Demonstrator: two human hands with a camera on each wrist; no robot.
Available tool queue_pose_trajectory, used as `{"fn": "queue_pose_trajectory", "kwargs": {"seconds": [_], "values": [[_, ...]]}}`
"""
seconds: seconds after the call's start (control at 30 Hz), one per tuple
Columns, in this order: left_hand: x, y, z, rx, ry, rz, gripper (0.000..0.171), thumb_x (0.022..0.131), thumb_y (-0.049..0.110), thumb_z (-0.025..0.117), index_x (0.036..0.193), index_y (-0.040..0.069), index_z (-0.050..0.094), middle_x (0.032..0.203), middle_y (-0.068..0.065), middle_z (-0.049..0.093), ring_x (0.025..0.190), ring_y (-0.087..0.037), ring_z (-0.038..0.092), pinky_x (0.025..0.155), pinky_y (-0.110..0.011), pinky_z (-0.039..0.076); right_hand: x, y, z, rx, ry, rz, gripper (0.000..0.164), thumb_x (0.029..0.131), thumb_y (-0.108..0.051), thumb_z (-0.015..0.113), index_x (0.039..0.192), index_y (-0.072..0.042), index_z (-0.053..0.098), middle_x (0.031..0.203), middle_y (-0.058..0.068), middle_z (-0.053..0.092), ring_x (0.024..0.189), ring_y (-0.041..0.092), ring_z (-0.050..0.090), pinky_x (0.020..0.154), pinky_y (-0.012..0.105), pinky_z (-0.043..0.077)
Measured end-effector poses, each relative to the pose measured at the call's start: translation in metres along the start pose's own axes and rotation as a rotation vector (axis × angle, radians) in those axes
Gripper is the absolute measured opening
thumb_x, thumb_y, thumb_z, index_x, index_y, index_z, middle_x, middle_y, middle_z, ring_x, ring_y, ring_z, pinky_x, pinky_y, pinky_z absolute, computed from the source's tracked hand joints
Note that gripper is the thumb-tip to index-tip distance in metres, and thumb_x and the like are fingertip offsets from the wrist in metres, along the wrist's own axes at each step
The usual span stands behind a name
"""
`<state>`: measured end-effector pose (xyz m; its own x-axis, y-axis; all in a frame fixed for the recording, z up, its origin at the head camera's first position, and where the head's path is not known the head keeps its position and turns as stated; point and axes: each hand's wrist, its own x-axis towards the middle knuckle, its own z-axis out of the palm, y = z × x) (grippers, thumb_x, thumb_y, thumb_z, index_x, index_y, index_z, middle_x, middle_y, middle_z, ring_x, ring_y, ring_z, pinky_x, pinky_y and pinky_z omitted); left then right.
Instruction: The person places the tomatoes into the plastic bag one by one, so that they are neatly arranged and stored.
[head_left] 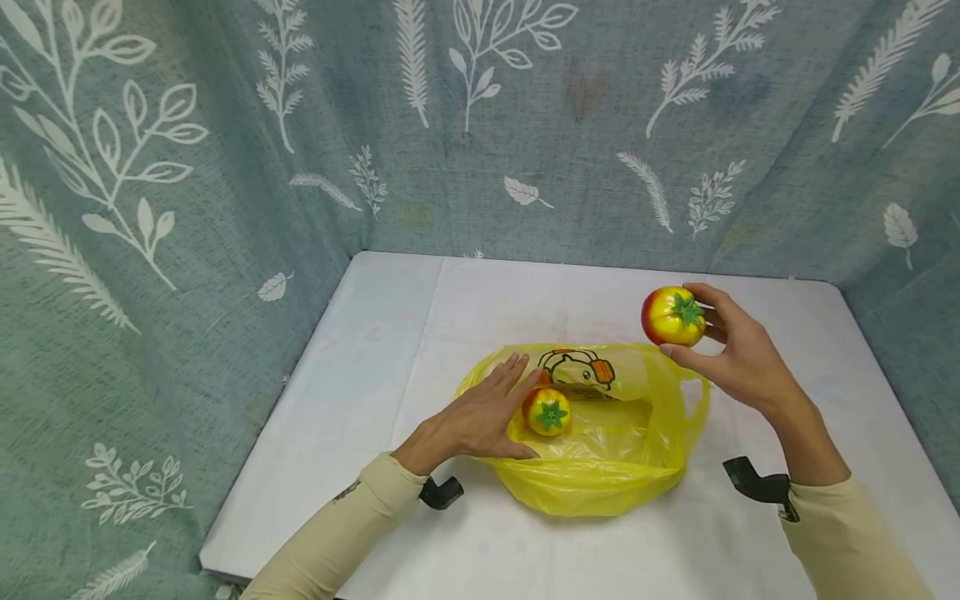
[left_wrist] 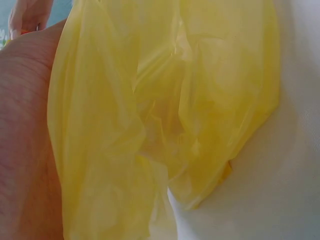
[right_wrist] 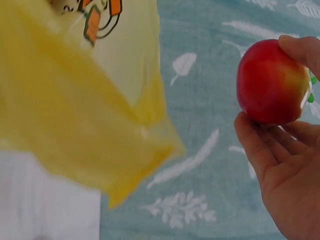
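In the head view my right hand [head_left: 738, 354] pinches a red-and-yellow toy tomato [head_left: 673, 317] with green star-shaped leaves, between thumb and fingertips. It is up to the right of a yellow plastic bag [head_left: 592, 487]. The right wrist view shows the red side of this toy tomato [right_wrist: 270, 82] at my fingertips. A second, similar toy tomato [head_left: 547, 412] lies inside the bag's mouth, at the left. My left hand [head_left: 487, 408] is spread at the bag's left edge, fingers extended over the far side and thumb at the near rim. Yellow film [left_wrist: 165, 90] fills most of the left wrist view.
The bag lies on a white table [head_left: 375, 333], its mouth facing up and a cartoon print [head_left: 577, 367] on its far side. One bag handle [head_left: 697, 408] loops out at the right. Behind the table hangs a green leaf-patterned curtain [head_left: 525, 225].
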<state>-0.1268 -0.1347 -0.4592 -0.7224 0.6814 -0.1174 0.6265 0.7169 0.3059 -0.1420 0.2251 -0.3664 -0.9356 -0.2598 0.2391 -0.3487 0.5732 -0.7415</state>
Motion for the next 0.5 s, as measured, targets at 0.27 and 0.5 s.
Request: {"fn": "queue_pose_trajectory", "kwargs": {"seconds": [0.27, 0.5], "values": [[0.000, 0.002, 0.000, 0.017, -0.013, 0.004, 0.117, 0.083, 0.068, 0.070, 0.164, 0.011, 0.007, 0.168, -0.020, 0.001, 0.155, -0.030, -0.003, 0.124, -0.042, 0.011, 0.014, -0.009, 0.019, 0.044, -0.080, -0.034, 0.083, 0.085, -0.015, 0.083, 0.154, -0.008, 0.036, 0.149, 0.020, 0.045, 0.124, 0.040, 0.056, 0.096, 0.009, 0.042], [0.000, 0.003, 0.000, 0.015, -0.011, 0.009, 0.117, 0.083, 0.067, 0.071, 0.164, 0.010, 0.009, 0.168, -0.019, 0.001, 0.155, -0.030, -0.002, 0.124, -0.041, 0.009, 0.022, -0.013, 0.039, 0.068, -0.134, -0.063, 0.081, 0.086, -0.015, 0.082, 0.152, -0.004, 0.036, 0.149, 0.020, 0.044, 0.127, 0.039, 0.053, 0.104, 0.053, 0.044]]}}
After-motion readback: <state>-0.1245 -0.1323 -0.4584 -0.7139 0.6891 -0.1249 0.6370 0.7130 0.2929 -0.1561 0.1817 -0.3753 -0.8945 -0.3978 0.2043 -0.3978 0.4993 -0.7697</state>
